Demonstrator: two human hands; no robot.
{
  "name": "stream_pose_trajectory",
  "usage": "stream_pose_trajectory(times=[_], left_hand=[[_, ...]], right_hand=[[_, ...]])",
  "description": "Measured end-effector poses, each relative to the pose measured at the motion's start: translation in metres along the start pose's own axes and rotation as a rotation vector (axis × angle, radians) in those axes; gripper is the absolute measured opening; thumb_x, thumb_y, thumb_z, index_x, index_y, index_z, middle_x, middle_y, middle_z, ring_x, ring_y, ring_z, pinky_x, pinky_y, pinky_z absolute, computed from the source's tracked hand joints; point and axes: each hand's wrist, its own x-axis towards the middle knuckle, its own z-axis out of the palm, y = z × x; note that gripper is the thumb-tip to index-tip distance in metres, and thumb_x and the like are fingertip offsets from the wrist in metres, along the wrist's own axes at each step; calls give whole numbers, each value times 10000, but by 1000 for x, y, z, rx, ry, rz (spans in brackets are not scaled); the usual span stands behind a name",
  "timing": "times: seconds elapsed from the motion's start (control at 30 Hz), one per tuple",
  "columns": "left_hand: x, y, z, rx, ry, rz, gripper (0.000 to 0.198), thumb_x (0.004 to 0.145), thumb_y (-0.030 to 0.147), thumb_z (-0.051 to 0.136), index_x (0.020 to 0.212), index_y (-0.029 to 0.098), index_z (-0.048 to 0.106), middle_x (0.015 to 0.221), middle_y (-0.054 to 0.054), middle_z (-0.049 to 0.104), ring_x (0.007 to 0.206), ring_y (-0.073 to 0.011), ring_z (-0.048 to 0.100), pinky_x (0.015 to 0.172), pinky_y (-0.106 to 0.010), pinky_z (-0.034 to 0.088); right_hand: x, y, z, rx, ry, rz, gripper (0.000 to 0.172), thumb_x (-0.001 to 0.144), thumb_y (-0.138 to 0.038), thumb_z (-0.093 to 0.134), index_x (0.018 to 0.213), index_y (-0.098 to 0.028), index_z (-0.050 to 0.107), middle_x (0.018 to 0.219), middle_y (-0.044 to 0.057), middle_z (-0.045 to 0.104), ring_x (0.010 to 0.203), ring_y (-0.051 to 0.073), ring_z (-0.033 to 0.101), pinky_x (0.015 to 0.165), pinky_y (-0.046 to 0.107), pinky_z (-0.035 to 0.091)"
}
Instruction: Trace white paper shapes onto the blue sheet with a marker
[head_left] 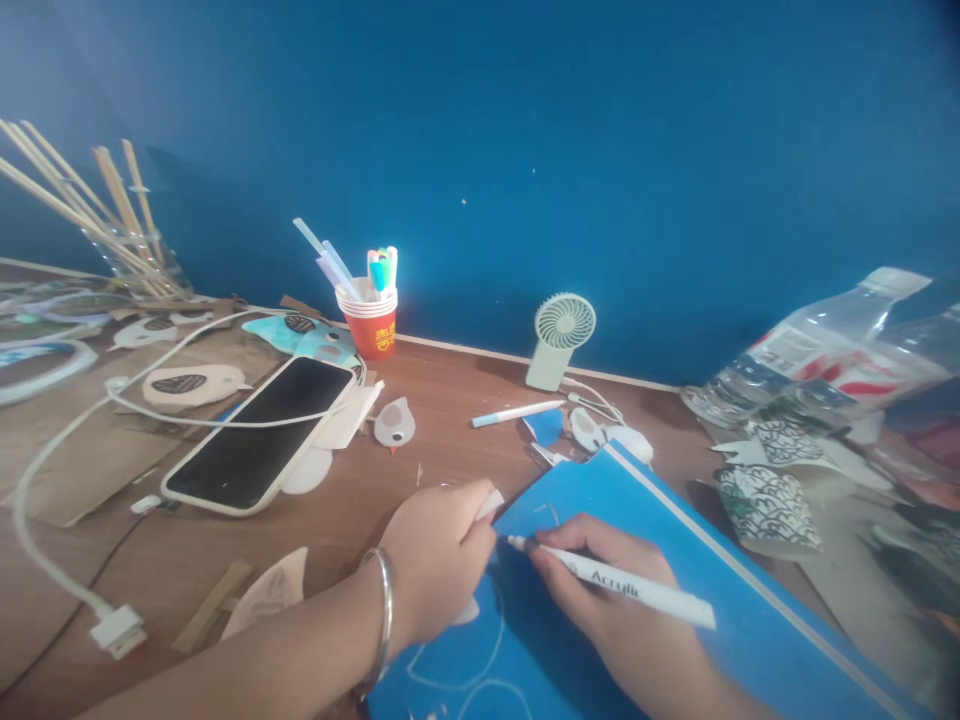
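My right hand [600,580] is closed around a white acrylic marker [637,588], whose tip touches a blue sheet of paper [660,560]. White curved lines are drawn on the sheet's near part. My left hand [439,555], with a metal bangle on the wrist, is closed on a small white paper cut-out [491,503] and presses it against the blue sheet's left edge, right beside the marker tip.
On the wooden desk lie a phone [259,432] with a white cable [67,590], a red cup of markers [371,320], a small fan [559,340], a loose marker [517,412], paper cut-outs [394,422], patterned paper [765,505], plastic bottles [817,360] and wooden sticks [82,205].
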Motion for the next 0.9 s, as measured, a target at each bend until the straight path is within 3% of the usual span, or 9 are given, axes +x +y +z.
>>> stream_pose_trajectory(times=[0.17, 0.4, 0.6, 0.8, 0.9], left_hand=[[0, -2, 1, -9, 6, 21, 174, 797, 185, 326, 628, 204, 290, 568, 45, 438, 539, -129, 410, 528, -272, 225], [0, 2, -5, 5, -14, 5, 168, 785, 180, 326, 623, 205, 286, 561, 41, 431, 539, -134, 402, 528, -269, 231], [0, 3, -5, 10, -36, 9, 157, 777, 175, 323, 626, 206, 292, 578, 38, 448, 561, -137, 429, 544, -265, 248], [1, 9, -10, 55, -75, -15, 175, 778, 175, 312, 609, 204, 273, 562, 28, 435, 545, -140, 424, 539, -267, 246], [1, 8, -10, 75, -69, -15, 175, 770, 168, 315, 605, 203, 269, 567, 27, 449, 559, -146, 434, 540, -271, 245]], right_hand=[[1, -1, 1, -29, -29, -28, 105, 737, -231, 568, 642, -203, 603, 612, -44, 648, 517, 87, 570, 490, 149, 418], [1, 1, 1, 15, 52, 10, 108, 744, -267, 574, 662, -204, 603, 659, -32, 669, 536, 92, 593, 471, 139, 433], [1, 0, 1, -39, 4, -53, 107, 739, -243, 572, 643, -207, 601, 648, -39, 669, 560, 93, 606, 508, 137, 439], [0, 0, 1, -67, 81, 2, 143, 756, -295, 553, 659, -203, 602, 640, -30, 667, 470, 87, 565, 421, 143, 416], [0, 1, 2, -65, 73, -26, 126, 747, -279, 560, 656, -205, 605, 638, -32, 666, 503, 92, 586, 458, 141, 433]])
